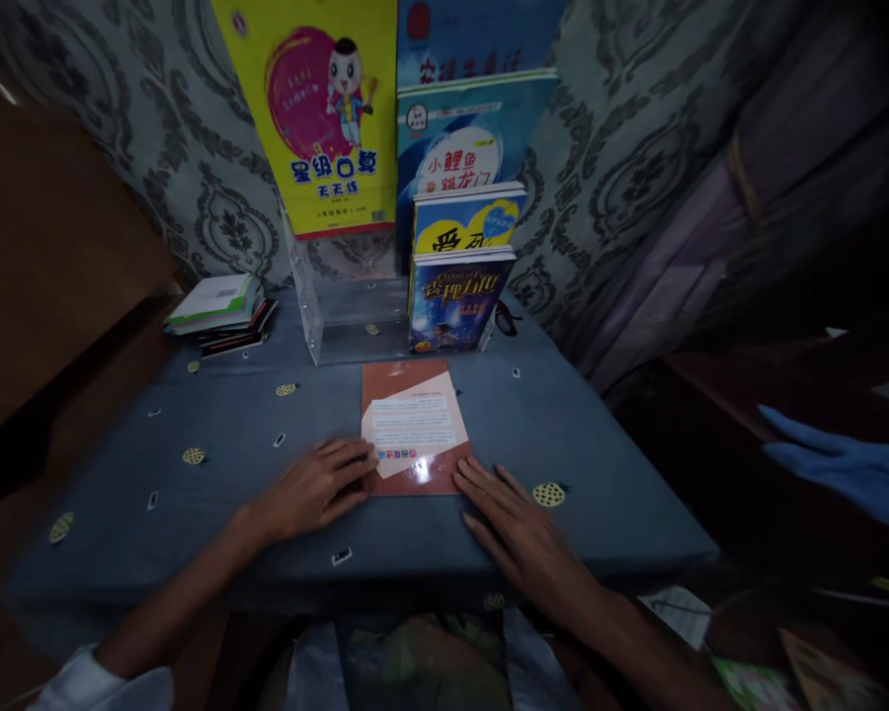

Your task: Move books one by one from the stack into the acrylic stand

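A thin book [415, 430] with a brown and pale pink cover lies flat on the table; its print reads upside down from my side. My left hand [322, 484] touches the book's left edge, its fingers stretched out. At the lower right corner, the extended fingertips of my right hand [508, 518] rest on the cover. Neither hand grips anything. Beyond the book, a clear display stand [311, 321] holds several books, among them a dark blue book [455, 306] low on the right and a large yellow workbook [333, 118] upper left.
A blue patterned cloth covers the table [267, 395]. A small stack of books [218, 306] sits at the back left. Dark-framed glasses [505, 318] lie beside the stand. Patterned wallpaper rises behind. Off to the right is a blue glove-like object [845, 469].
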{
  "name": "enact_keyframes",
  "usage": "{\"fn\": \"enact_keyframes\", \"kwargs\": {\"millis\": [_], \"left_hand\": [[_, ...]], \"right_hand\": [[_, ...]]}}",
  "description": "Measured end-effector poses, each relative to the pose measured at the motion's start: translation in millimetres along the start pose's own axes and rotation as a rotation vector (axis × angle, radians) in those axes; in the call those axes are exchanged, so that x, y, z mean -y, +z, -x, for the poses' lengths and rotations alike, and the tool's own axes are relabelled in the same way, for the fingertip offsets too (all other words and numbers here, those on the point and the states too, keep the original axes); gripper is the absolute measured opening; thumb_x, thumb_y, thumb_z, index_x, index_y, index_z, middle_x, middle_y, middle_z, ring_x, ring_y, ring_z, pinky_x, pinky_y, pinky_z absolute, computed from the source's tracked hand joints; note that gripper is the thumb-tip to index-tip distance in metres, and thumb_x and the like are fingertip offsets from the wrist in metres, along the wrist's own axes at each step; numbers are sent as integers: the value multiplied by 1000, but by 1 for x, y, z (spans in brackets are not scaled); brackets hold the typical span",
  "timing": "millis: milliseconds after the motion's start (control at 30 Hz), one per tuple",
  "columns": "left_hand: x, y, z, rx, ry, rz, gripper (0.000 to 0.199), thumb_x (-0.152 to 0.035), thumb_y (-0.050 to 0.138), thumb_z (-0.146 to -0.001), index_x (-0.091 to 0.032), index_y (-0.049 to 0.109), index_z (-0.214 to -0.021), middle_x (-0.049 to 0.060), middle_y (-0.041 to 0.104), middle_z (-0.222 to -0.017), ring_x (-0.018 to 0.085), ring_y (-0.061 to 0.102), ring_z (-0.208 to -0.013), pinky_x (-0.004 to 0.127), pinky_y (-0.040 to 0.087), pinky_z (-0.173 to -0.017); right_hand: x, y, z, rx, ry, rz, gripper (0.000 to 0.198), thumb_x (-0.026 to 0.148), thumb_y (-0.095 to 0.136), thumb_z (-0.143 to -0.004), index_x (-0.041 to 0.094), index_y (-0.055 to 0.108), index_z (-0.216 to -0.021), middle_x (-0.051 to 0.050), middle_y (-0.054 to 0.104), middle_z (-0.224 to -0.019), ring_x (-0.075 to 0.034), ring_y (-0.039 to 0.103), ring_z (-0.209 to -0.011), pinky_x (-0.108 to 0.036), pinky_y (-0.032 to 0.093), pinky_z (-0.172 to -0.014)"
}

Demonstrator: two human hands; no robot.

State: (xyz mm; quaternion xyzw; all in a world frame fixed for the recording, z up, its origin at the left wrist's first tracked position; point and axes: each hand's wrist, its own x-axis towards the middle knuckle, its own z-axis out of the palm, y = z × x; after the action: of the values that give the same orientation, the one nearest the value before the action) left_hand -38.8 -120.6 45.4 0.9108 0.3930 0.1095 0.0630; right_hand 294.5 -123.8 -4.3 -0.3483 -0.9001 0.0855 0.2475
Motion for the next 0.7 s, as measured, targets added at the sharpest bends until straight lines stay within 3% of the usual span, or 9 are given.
{"fn": "enact_keyframes", "kwargs": {"millis": [167, 433, 567, 700], "left_hand": [[18, 12, -10, 72, -117, -38, 65, -52, 44, -102, -26, 25, -159, 13, 27, -165, 27, 25, -153, 52, 27, -122], [4, 18, 2, 74, -84, -24, 78, -56, 49, -99, -27, 14, -161, 16, 25, -165, 31, 24, -153, 58, 26, -120], [-9, 18, 18, 95, -33, -33, 98, -67, 58, -88, -25, 9, -162, 20, 25, -164, 36, 27, -151, 60, 27, -119], [-24, 20, 31, 81, -1, -26, 122, -78, 65, -72, -23, 4, -162, 22, 24, -163, 40, 28, -150, 61, 27, -119]], "right_hand": [[-2, 2, -1, -30, 13, 46, 64, 26, 47, -102, 25, 20, -160, -11, 46, -156, -24, 43, -144, -48, 45, -114], [0, -3, 15, -70, -45, 73, 67, 31, 55, -99, 26, 27, -159, -11, 54, -149, -26, 53, -136, -51, 50, -109], [5, -3, 34, -104, -130, 68, 62, 34, 61, -96, 25, 40, -153, -10, 65, -138, -27, 62, -125, -50, 55, -102], [15, -7, 43, -174, -136, 11, 43, 20, 56, -97, 26, 58, -140, -9, 73, -123, -22, 68, -113, -38, 61, -91]]}}
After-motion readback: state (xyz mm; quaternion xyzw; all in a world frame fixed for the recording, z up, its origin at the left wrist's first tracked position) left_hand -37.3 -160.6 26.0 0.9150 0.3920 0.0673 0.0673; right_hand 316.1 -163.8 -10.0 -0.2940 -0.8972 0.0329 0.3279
